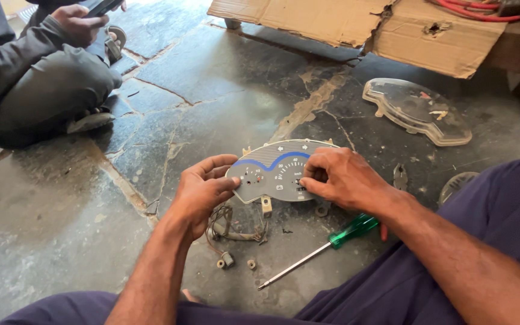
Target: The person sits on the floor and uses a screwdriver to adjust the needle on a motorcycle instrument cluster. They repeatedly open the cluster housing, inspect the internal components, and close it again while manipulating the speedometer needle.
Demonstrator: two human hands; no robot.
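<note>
Both hands grip a grey instrument panel, left hand pinching its edge, right hand pinching its face, a green-handled screwdriver just below it.

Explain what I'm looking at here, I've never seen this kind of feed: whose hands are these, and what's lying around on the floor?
One camera on the person's head looks down. Their left hand and right hand hold a grey instrument cluster with dials, above a stone floor. Beneath lie a green-handled screwdriver, a wire bundle and small fittings. A clear cover rests further off, by torn cardboard. Another person sits at upper left.
</note>
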